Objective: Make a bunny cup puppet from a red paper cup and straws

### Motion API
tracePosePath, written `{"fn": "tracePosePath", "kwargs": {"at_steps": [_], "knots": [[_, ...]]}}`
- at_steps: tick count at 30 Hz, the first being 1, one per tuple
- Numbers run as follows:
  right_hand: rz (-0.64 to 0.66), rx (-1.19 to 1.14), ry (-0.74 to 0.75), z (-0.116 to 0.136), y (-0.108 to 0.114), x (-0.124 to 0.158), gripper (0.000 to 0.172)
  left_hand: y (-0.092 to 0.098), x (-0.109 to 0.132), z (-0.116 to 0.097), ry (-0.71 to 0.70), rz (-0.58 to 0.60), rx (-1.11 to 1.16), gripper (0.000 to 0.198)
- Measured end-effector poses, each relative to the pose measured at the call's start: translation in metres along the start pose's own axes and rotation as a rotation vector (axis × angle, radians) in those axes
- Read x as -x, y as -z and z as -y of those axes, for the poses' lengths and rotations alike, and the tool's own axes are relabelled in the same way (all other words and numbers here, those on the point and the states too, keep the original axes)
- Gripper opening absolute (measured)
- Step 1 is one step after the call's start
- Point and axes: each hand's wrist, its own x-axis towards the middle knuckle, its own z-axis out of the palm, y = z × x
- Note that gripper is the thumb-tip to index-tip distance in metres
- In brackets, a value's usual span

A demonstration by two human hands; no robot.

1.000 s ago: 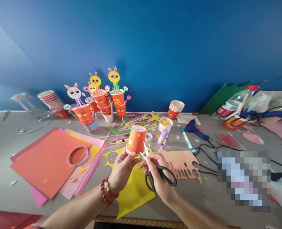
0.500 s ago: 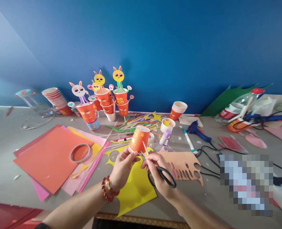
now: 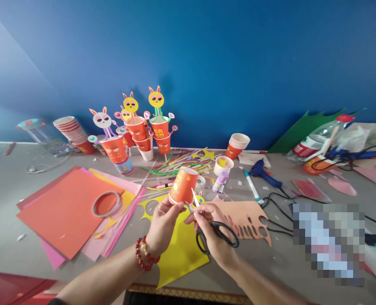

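My left hand (image 3: 163,224) holds an orange paper cup (image 3: 183,185) upside down by its rim, tilted a little to the right, above the table. My right hand (image 3: 209,224) grips black-handled scissors (image 3: 216,232). Their blades point up and touch the cup's lower right edge. A red bead bracelet (image 3: 144,255) sits on my left wrist. Under both hands lies a yellow paper sheet (image 3: 180,254) with round holes cut out of it.
Orange and pink paper sheets (image 3: 65,212) with a tape ring (image 3: 106,204) lie at left. Finished bunny cups (image 3: 137,129) stand at the back. Cup stacks (image 3: 235,146), straws (image 3: 175,163), a glue stick (image 3: 220,181), a marker (image 3: 251,186), a blue glue gun (image 3: 264,173) and cables (image 3: 277,201) lie to the right.
The cup has tilted slightly and the scissors have shifted a little against its edge. The camera view has drifted slightly.
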Motion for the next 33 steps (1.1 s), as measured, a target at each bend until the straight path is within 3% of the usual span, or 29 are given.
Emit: {"fn": "tracePosePath", "kwargs": {"at_steps": [5,9,20,28,33], "knots": [[-0.005,0.049,0.019,-0.001,0.002,-0.001,0.009,0.004,-0.003,-0.002,0.011,-0.034,-0.106,0.012],[0.048,0.176,0.056,-0.002,0.009,-0.003,0.009,0.005,-0.003,-0.004,-0.015,0.005,-0.199,0.017],[0.162,0.49,0.396,0.01,0.021,-0.013,0.012,0.002,-0.003,-0.012,0.026,0.09,-0.285,0.022],[0.32,0.624,0.598,0.013,0.028,-0.024,0.022,-0.002,-0.002,-0.017,0.062,0.12,-0.296,0.021],[0.449,0.742,0.562,0.019,0.03,-0.026,0.024,0.002,-0.003,-0.015,0.05,0.155,-0.356,0.022]]}}
